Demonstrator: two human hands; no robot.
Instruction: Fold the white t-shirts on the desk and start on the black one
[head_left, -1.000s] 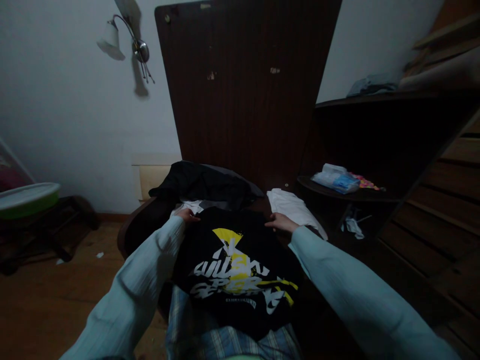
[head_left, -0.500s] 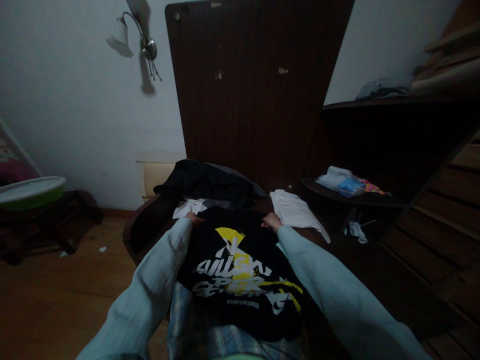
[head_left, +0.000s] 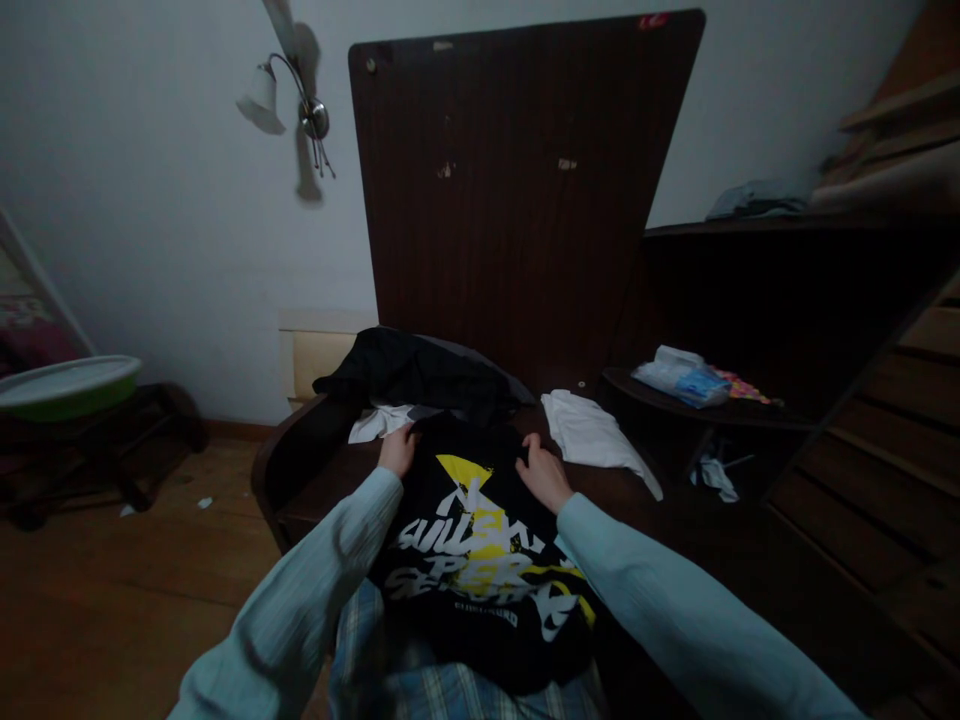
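Observation:
A black T-shirt [head_left: 480,635] with a white and yellow print lies spread over my lap and the dark wooden seat. Its far left part is gripped by my left hand [head_left: 397,450], the fingers closed on the cloth. On the opposite side, my right hand [head_left: 544,474] pinches the fabric near the far right edge. Folded white cloth [head_left: 596,430] rests just beyond the right hand. Past the left hand lie a small white cloth [head_left: 379,421] and a heap of black clothing [head_left: 420,370].
A tall dark wooden panel [head_left: 510,200] rises behind the seat. To the right, a shelf unit [head_left: 757,412] holds a blue-and-white plastic pack [head_left: 682,380]. At left, a green basin [head_left: 71,395] stands on a low dark stand. A lamp [head_left: 262,100] is fixed to the wall.
Both hands have come slightly nearer each other, and the T-shirt's far part between them has narrowed. The camera view has shifted a little, so the surroundings appear lower.

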